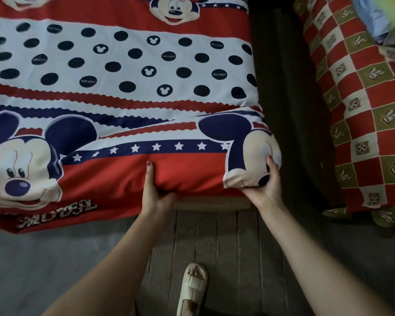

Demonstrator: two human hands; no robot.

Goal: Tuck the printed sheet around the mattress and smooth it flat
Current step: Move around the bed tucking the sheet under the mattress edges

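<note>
The printed sheet (123,65), red, white and navy with cartoon mouse faces and black dots, covers the mattress and lies mostly flat on top. My left hand (154,192) grips the near edge of the mattress through the red band, thumb on top, fingers underneath. My right hand (266,185) holds the near right corner of the mattress, wrapped in the sheet. To the left the sheet's loose edge (55,215) hangs down over the side. A strip of wooden bed frame (212,202) shows below the mattress between my hands.
A second bed or sofa under a red, green and cream checked cover (360,110) stands on the right, across a dark narrow gap (290,99). My foot in a cream sandal (192,290) rests on the grey plank floor (226,247).
</note>
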